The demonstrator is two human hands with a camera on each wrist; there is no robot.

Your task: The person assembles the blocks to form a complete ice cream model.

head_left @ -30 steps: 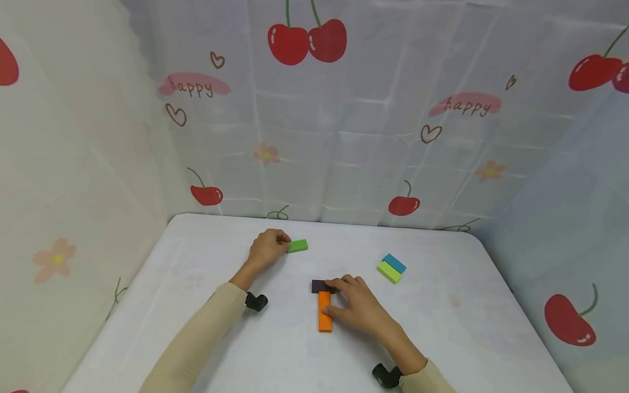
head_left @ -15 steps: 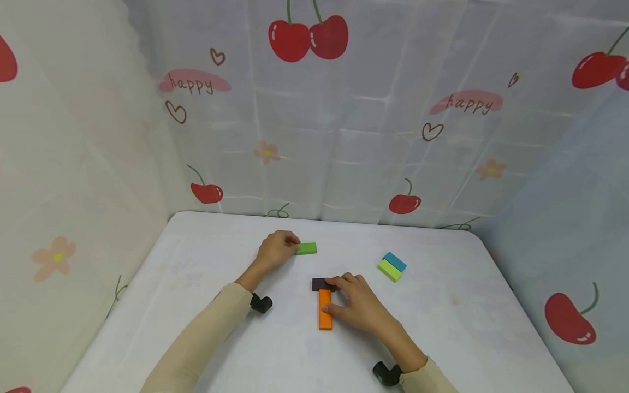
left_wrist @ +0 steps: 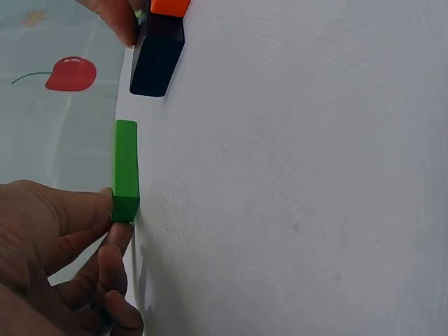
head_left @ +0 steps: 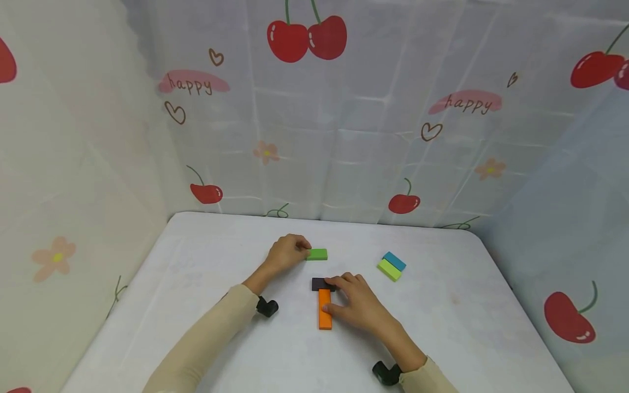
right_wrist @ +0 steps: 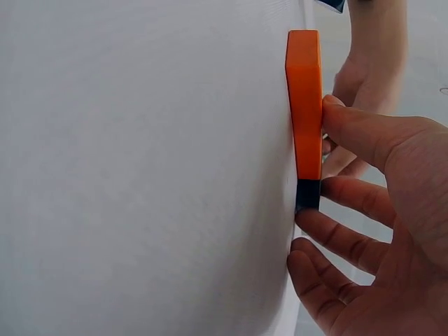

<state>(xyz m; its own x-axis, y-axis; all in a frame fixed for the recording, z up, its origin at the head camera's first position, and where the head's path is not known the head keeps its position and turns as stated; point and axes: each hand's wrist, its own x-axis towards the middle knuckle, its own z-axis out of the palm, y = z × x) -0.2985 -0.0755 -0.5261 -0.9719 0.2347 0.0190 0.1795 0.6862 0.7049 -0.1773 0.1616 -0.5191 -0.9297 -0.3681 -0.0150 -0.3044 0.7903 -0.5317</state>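
My left hand pinches the left end of a flat green block between thumb and fingers. In the left wrist view, that green block extends from the fingertips towards a black block. Nearer on the table, the black block lies crosswise against the far end of a long orange block, forming a T. My right hand rests over them from the right. Its thumb touches the orange block and its forefinger touches the black block; the black block's right end is partly hidden by the fingers.
To the right, a blue block and a yellow-green block lie side by side at a slant. All blocks lie on a white-covered table. Behind it hangs a cherry-patterned curtain.
My left hand has moved the green block right and slightly nearer, turning it almost level with the black block. The right hand and the other blocks stay where they were.
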